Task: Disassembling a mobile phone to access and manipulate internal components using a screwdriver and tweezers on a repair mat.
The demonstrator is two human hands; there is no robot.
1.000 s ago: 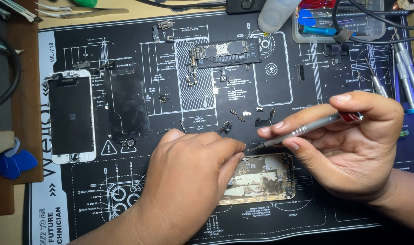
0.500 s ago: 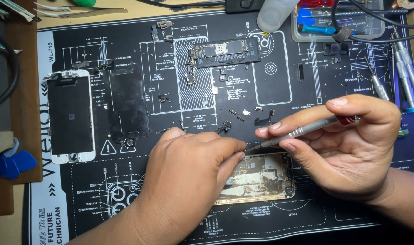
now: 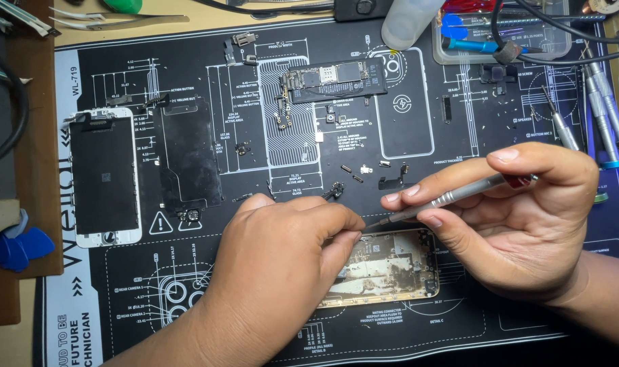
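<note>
The left hand [image 3: 282, 265] lies flat and closed over the left end of the gutted phone housing [image 3: 391, 268], pinning it to the black repair mat [image 3: 459, 326]. The housing's long axis runs left to right between both hands. The right hand [image 3: 526, 217] pinches a slim screwdriver [image 3: 452, 197], its tip slanting down-left to the housing's top edge, just beside the left fingertips.

Two bare hands are seen from above: the left hand [image 3: 282, 265] and the right hand [image 3: 526, 217]. No gloves, rings, watches or bands are worn on either. Both forearms are uncovered as far as the frame edge, with no sleeve shown. Fingernails are kept short and unpainted, with pale tips visible on the right hand's fingers. Knuckle creases are plainly marked on the left hand
</note>
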